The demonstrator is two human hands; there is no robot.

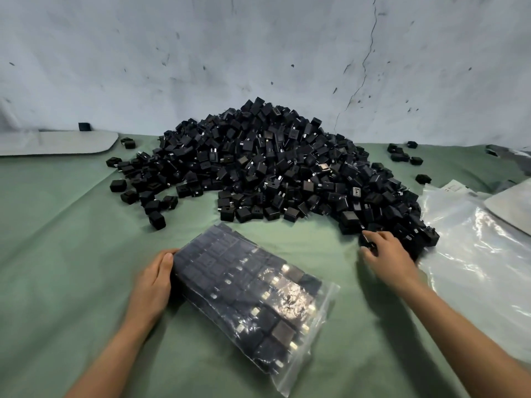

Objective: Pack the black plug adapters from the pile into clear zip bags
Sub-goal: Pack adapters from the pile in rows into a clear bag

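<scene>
There is one big pile of black plug adapters [270, 165], too many to count. One clear zip bag [253, 297] is packed with them. A stack of empty bags [477, 254] lies flat, number unclear. Two hands show: left hand [152, 285], right hand [388, 254].

I can read no text from here. A white label [457, 187] at the top of the stack of empty zip bags [471, 254] carries small dark print, too tiny and blurred to make out.
</scene>
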